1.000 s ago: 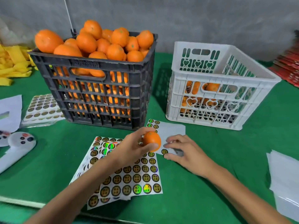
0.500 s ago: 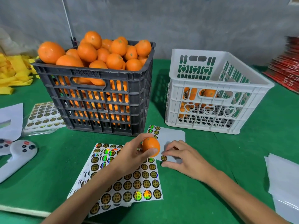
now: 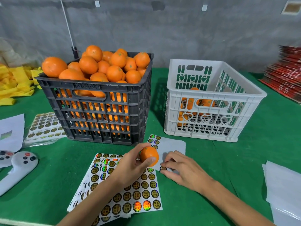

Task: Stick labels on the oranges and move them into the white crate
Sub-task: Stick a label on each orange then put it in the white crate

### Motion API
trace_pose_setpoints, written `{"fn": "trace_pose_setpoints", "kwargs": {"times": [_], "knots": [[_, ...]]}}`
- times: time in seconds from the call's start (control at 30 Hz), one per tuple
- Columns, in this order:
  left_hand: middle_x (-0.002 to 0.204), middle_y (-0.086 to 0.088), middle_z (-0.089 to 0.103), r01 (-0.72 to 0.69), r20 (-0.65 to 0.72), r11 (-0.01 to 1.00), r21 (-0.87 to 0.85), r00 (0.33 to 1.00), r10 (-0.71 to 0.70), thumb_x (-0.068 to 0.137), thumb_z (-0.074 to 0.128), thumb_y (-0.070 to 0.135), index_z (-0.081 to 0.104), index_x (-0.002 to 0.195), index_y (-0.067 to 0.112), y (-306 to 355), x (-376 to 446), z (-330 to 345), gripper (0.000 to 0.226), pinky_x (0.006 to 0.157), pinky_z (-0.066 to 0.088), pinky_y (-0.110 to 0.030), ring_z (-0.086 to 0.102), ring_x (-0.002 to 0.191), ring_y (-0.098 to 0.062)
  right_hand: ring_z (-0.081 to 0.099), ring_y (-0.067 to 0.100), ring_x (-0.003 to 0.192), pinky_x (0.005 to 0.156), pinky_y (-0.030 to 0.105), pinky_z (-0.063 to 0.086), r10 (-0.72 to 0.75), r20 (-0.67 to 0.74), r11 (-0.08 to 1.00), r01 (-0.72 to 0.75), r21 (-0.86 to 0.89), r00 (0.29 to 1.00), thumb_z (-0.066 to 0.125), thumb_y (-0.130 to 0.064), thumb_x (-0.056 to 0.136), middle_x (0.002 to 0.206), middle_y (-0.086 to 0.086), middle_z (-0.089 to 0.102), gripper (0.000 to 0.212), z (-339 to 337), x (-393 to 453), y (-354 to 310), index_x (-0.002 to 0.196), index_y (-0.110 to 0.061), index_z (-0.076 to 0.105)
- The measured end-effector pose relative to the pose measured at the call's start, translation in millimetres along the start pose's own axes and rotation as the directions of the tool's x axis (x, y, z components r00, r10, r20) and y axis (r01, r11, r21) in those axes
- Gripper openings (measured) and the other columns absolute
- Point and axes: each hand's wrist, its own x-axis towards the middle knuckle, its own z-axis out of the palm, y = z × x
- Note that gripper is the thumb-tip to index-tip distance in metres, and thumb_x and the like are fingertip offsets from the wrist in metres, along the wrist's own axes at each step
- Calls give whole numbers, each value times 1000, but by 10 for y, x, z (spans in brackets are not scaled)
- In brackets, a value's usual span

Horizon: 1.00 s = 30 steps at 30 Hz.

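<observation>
Since a second ago little has moved: the left hand still grips the orange above the full label sheets, while the right hand has closed its fingertips on a single label at the edge of the nearly used sheet. The label looks about to peel, so sticking comes next. The orange sits just left of the right hand, nearly touching. The white crate, holding a few oranges, stands beyond on the green surface.

Yellow cloths far left, white controller near them, red stack far right on the green bench.
</observation>
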Motion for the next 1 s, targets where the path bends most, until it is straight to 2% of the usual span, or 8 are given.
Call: {"fn": "trace_pose_setpoints", "kwargs": {"times": [0.1,0.17,0.33,0.5,0.67,0.9,1.0], "knots": [[124,12,65,-10,-8,1000,15,1000,10,85,60,80,47,136,54,-30,-9,9,58,90,60,-27,71,100,2,42,0,129,113,26,37,68,17,998,-68,8,998,44,-69,99,139,-17,50,61,83,13,85,139,-27,60],[124,12,65,-10,-15,1000,7,1000,10,87,60,78,46,136,55,-45,-6,15,56,89,61,-28,71,100,0,35,-3,137,118,28,31,98,10,994,-98,37,995,43,-74,97,147,-21,45,64,126,29,142,141,-31,59],[120,11,65,1,-22,1000,-16,1000,-2,90,61,74,47,138,53,-79,0,30,54,85,62,-27,74,96,-5,44,-3,127,109,31,39,71,-53,992,-65,107,996,53,-65,98,134,-24,52,46,179,35,205,125,-32,69],[120,12,66,10,-25,999,-39,1000,-11,90,63,72,49,138,51,-93,16,33,54,84,62,-30,75,95,-6,50,-2,118,103,29,42,43,-106,992,-29,124,993,57,-59,99,123,-24,56,36,200,32,197,115,-30,71],[120,16,66,8,-20,1000,10,1000,-7,91,61,73,46,137,55,-81,31,42,52,82,62,-25,74,95,-2,57,2,114,100,25,44,-34,-200,999,38,12,979,63,-50,99,119,-20,65,31,207,-6,194,118,-28,74],[117,13,65,9,-29,1000,9,1000,-9,94,59,70,46,137,53,-57,19,40,48,78,63,-28,75,91,-5,62,7,114,102,29,49,-179,-223,976,145,-163,958,65,-41,100,125,-13,69,33,232,-40,187,127,-24,72],[115,11,65,19,-35,1000,-3,999,-19,94,58,71,46,136,52,-49,16,51,48,78,63,-28,74,90,-7,63,8,113,106,29,46,-207,-237,965,160,-206,949,62,-41,102,125,-13,70,32,254,-49,194,127,-24,72]]}}
